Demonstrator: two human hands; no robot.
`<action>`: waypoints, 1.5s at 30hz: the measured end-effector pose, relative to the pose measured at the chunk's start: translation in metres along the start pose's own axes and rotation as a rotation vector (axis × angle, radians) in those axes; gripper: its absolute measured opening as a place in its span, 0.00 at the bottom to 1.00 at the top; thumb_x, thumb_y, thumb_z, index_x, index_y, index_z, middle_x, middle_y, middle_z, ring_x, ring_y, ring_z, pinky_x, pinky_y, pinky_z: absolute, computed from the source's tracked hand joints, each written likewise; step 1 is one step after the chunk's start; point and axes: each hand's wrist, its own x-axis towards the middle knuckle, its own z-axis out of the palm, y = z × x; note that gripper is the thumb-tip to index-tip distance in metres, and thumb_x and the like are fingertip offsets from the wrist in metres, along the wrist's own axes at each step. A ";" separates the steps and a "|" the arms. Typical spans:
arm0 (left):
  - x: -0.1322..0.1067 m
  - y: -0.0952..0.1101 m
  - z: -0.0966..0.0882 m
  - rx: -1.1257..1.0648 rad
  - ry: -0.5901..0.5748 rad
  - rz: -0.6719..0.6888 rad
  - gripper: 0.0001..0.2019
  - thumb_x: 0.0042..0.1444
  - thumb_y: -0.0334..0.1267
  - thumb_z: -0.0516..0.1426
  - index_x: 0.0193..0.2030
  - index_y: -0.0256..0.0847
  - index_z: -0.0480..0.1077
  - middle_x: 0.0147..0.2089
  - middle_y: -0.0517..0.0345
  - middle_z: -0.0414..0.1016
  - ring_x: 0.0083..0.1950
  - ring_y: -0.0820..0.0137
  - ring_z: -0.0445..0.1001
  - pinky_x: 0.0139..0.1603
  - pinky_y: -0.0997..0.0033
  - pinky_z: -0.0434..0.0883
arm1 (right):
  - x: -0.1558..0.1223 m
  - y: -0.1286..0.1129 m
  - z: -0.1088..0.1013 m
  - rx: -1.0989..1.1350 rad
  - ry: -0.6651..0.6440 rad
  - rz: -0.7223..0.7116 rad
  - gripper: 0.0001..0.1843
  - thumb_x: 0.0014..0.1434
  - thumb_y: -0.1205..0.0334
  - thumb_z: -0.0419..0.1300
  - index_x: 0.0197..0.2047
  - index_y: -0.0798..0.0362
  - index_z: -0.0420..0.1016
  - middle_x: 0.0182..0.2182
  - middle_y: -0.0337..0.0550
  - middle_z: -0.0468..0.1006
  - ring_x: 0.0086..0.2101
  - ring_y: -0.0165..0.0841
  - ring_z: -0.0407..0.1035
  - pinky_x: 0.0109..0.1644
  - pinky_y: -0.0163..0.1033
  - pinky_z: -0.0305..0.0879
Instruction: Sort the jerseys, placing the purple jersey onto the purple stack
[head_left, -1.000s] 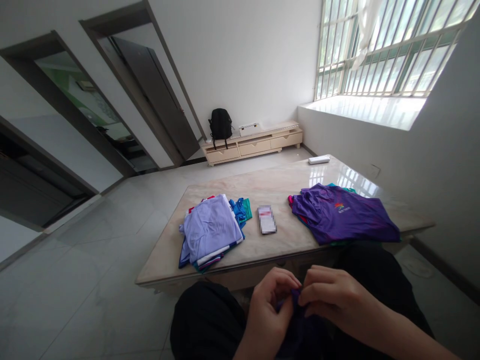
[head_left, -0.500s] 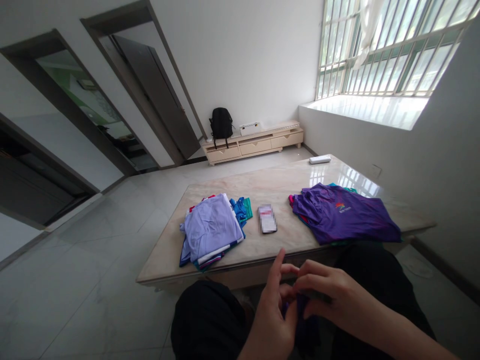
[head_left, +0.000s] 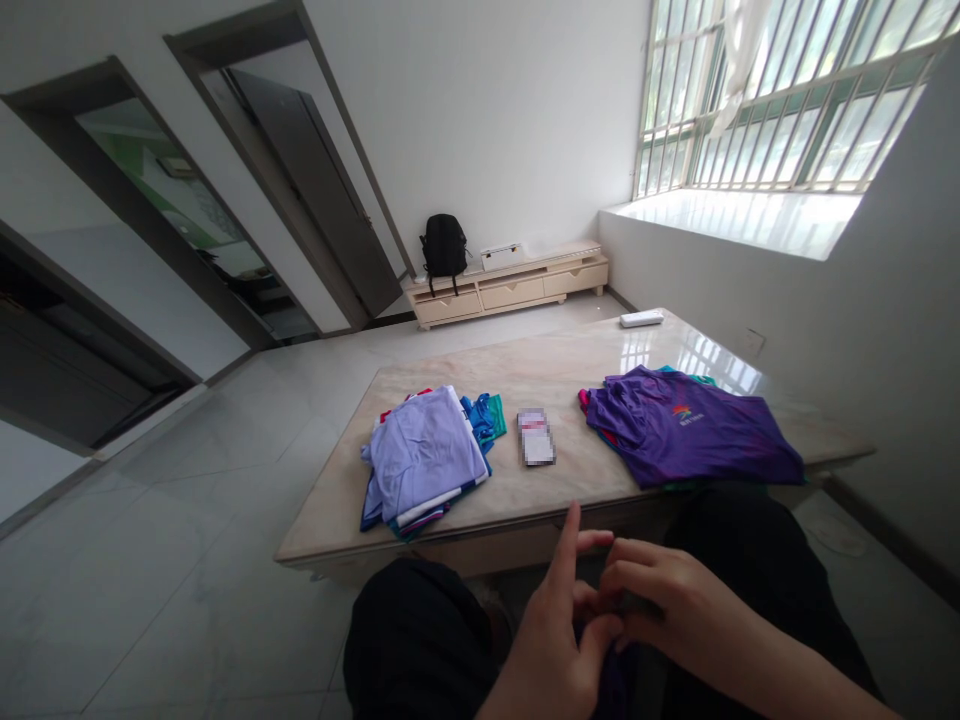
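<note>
Left hand (head_left: pixel 559 640) forefinger raised now; table (head_left: pixel 330 520) ahead, cloth (head_left: pixel 619 680) seemingly pinched

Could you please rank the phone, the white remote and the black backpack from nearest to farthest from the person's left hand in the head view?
From the left hand, low in the head view:
1. Phone, flat on the table between the two clothes piles.
2. White remote, at the table's far edge, towards the window.
3. Black backpack, on the low cabinet against the far wall.
</note>
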 end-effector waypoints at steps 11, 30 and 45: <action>-0.004 -0.017 0.000 0.007 0.043 0.017 0.33 0.67 0.38 0.58 0.76 0.51 0.54 0.68 0.45 0.68 0.46 0.68 0.79 0.55 0.62 0.76 | -0.002 0.001 -0.005 0.038 -0.015 -0.030 0.08 0.70 0.62 0.57 0.37 0.52 0.72 0.43 0.45 0.76 0.39 0.31 0.74 0.41 0.32 0.65; -0.014 -0.059 -0.005 0.442 0.209 0.202 0.23 0.64 0.37 0.59 0.66 0.44 0.67 0.61 0.45 0.75 0.59 0.58 0.76 0.61 0.55 0.75 | -0.001 -0.001 -0.012 -0.230 0.056 -0.209 0.08 0.73 0.60 0.53 0.40 0.51 0.68 0.32 0.38 0.74 0.32 0.30 0.67 0.37 0.35 0.58; -0.012 -0.054 -0.016 0.374 0.078 0.142 0.13 0.71 0.39 0.53 0.55 0.45 0.76 0.52 0.50 0.80 0.54 0.62 0.78 0.57 0.66 0.74 | -0.001 0.009 -0.018 -0.272 0.115 -0.207 0.09 0.74 0.63 0.50 0.42 0.51 0.69 0.32 0.39 0.76 0.33 0.30 0.71 0.38 0.35 0.60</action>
